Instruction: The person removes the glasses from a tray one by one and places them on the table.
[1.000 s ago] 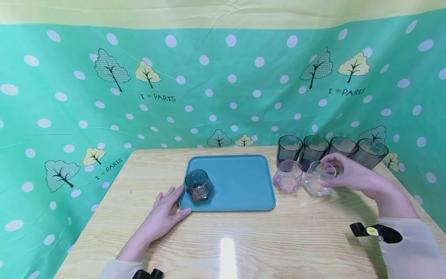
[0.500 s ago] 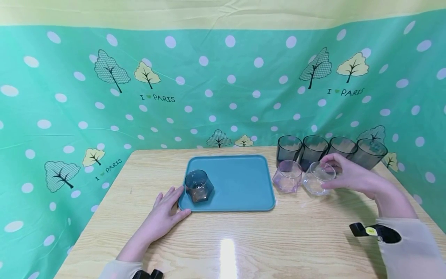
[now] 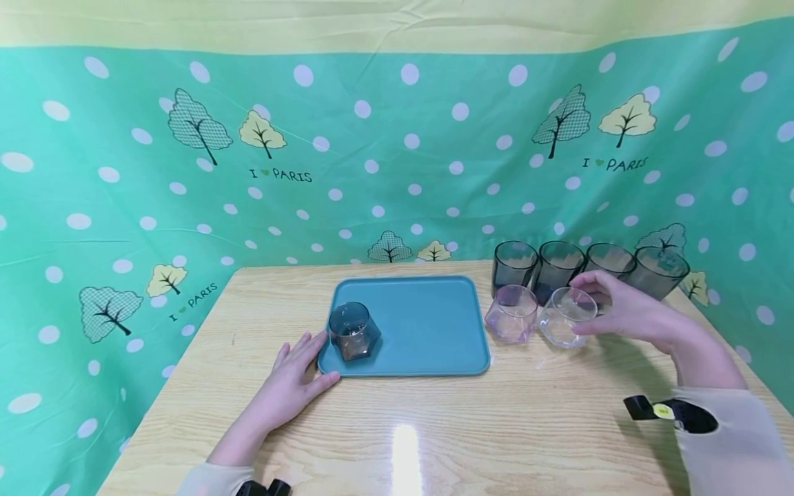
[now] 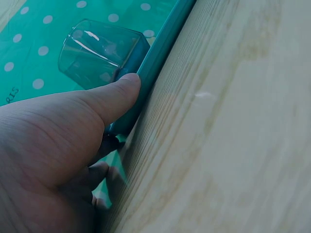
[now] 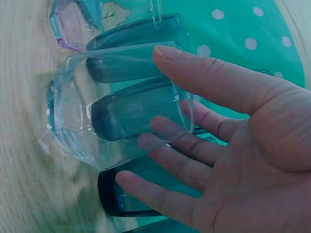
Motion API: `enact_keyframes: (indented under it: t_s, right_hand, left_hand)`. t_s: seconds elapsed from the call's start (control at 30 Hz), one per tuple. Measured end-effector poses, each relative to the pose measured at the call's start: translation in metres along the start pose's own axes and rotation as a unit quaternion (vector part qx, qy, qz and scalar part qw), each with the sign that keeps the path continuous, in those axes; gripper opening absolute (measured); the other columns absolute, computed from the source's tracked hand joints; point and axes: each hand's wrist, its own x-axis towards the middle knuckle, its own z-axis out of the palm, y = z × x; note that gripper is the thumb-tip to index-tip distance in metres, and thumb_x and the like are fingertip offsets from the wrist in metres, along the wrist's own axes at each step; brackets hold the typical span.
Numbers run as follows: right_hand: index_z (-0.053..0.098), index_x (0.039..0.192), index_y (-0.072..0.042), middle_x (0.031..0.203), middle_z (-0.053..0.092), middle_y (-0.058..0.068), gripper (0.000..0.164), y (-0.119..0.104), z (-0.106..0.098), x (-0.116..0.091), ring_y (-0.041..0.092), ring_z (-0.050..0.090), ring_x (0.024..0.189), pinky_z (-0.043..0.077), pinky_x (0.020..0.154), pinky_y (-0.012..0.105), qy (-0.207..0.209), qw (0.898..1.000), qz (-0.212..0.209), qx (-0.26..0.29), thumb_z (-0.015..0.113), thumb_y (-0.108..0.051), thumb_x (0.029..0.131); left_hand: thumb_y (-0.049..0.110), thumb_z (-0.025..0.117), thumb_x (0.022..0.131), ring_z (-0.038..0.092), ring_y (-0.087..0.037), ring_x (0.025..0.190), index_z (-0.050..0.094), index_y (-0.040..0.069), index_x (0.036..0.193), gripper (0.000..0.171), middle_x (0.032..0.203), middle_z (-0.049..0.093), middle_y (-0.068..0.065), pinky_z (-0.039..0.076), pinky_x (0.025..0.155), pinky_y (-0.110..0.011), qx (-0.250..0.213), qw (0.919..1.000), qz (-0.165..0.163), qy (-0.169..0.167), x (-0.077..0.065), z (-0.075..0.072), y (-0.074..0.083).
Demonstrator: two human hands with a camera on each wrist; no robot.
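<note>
A faceted clear glass (image 3: 561, 322) stands upright on the table, its bulging base below a round rim. My right hand (image 3: 639, 313) holds it near the rim, thumb on the near side and fingers on the far side, as the right wrist view shows up close with the glass (image 5: 73, 111). Just left stands a pink-tinted faceted glass (image 3: 511, 320). My left hand (image 3: 291, 379) rests at the left front corner of a blue tray (image 3: 428, 331), fingers spread and thumb (image 4: 124, 90) on the rim. On that tray's left side stands a dark grey faceted glass (image 3: 355, 331).
Several tall smoky grey glasses stand in a row behind, among them the leftmost tall glass (image 3: 513, 265) and the rightmost tall glass (image 3: 660, 272), partly behind my right hand. A green dotted curtain (image 3: 397, 151) hangs behind the wooden table (image 3: 496, 427).
Almost nothing differs. My right hand stays at the clear glass, and my left hand keeps its place on the tray corner; the view shifts very slightly.
</note>
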Motion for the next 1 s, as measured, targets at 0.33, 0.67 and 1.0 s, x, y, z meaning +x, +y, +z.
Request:
enact_keyframes:
  t_s: [0.33, 0.67, 1.0]
  right_hand:
    - [0.036, 0.161, 0.007, 0.163, 0.043, 0.032, 0.091, -0.020, -0.007, -0.007, 0.054, 0.039, 0.150, 0.045, 0.100, 0.011, 0.038, 0.999, -0.012, -0.016, 0.092, -0.019, 0.093]
    - [0.034, 0.164, 0.000, 0.164, 0.045, 0.025, 0.083, -0.055, 0.000, -0.012, 0.054, 0.040, 0.152, 0.051, 0.104, 0.015, 0.082, 0.996, -0.018, 0.014, 0.084, -0.019, 0.102]
    - [0.036, 0.168, -0.011, 0.164, 0.050, 0.008, 0.085, -0.114, 0.029, 0.006, 0.037, 0.050, 0.150, 0.053, 0.105, 0.018, 0.115, 0.986, -0.074, 0.093, 0.086, -0.023, 0.101]
  left_hand:
    - [0.042, 0.079, 0.104, 0.025, -0.048, 0.164, 0.040, 0.001, 0.169, 0.086, 0.171, 0.044, -0.020, 0.001, 0.132, -0.071, 0.001, 1.0000, 0.004, 0.004, -0.001, -0.001, 0.000]
    - [0.044, 0.078, 0.104, 0.026, -0.047, 0.164, 0.039, 0.002, 0.170, 0.087, 0.172, 0.043, -0.019, 0.002, 0.132, -0.070, 0.006, 1.0000, 0.004, 0.003, 0.000, -0.002, 0.001]
    - [0.043, 0.080, 0.103, 0.027, -0.048, 0.163, 0.040, 0.001, 0.169, 0.088, 0.171, 0.045, -0.021, 0.002, 0.132, -0.070, 0.005, 1.0000, 0.005, 0.006, -0.001, -0.001, -0.001]
